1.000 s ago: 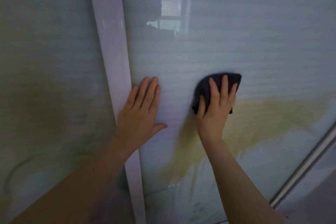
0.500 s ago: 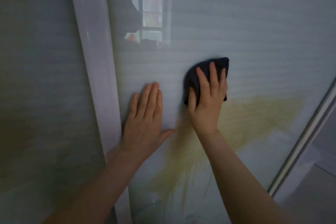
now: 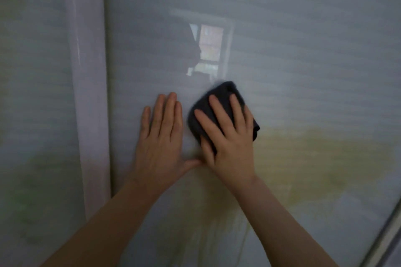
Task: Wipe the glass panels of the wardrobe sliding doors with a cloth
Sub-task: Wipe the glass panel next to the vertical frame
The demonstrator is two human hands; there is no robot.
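Cloth [image 3: 225,102] mostly hidden under our right hand [image 3: 230,145]; only dark folded edges show, blurred at top. Fingers spread flat, pressing it on glass panel [image 3: 303,60]. Left hand [image 3: 161,143] flat on glass just beside, fingers straight, holding nothing. Yellowish smear [image 3: 303,158] lower right.

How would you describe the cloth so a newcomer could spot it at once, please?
Start at the pale vertical door frame; right of it, two hands lie on the glass panel. Under the right hand sits the cloth, the only dark, crumpled thing against pale glass.
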